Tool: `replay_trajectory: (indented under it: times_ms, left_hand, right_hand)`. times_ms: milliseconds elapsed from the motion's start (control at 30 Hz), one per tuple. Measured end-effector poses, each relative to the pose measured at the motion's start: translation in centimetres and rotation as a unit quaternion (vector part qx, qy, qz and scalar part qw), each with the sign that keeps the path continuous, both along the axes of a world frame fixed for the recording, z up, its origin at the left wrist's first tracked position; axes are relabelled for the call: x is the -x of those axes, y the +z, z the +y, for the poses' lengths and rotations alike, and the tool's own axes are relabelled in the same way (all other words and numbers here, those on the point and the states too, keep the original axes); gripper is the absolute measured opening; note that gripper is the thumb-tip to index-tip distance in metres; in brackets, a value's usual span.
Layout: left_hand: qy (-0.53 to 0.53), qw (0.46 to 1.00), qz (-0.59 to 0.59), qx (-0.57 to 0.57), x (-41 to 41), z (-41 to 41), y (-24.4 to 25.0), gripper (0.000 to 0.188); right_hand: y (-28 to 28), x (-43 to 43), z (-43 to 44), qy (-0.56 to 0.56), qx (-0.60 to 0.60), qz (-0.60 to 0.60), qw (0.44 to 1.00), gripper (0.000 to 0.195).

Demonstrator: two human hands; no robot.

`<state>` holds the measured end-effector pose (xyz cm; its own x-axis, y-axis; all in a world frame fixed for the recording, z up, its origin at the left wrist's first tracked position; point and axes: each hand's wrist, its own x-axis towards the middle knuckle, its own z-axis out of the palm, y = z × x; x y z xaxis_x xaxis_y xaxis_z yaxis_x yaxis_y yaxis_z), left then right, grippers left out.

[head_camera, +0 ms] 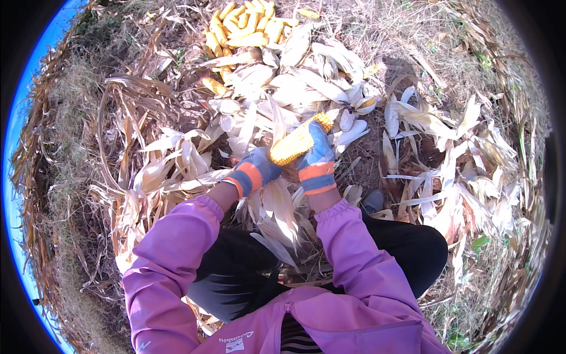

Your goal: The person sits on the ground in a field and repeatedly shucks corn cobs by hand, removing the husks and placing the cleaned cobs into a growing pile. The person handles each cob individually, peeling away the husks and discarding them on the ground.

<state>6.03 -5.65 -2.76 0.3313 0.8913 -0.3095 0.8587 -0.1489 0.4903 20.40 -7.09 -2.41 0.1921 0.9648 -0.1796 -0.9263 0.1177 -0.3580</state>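
A bare yellow corn cob slants up to the right between my two hands, its kernels showing. My right hand, in a blue and orange knit glove, is wrapped around its right side. My left hand, gloved alike, closes at the lower left end of the ear; its fingertips and the stem end are hidden. Pale dry husks hang below the hands, between my knees. Just beyond the cob lies a heap of ears in whitish husks.
A pile of husked yellow cobs lies at the far side. Loose dry husks are strewn to the left and right. A shoe shows by my right knee. Dry grass covers the ground farther out.
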Motion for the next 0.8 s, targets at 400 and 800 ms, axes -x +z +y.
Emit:
replay_trajectory:
  times_ms: [400, 800]
  left_hand:
    - [-0.074, 0.996, 0.042, 0.007, -1.1, -1.8, 6.0, 0.031]
    - [-0.265, 0.959, 0.093, -0.026, -1.1, -3.3, 6.5, 0.033]
  right_hand:
    - [-3.2, -1.7, 1.3, 0.051, 0.051, -0.018, 0.997, 0.032]
    - [-6.3, -3.0, -0.3, 0.208, 0.113, 0.058, 0.970, 0.029]
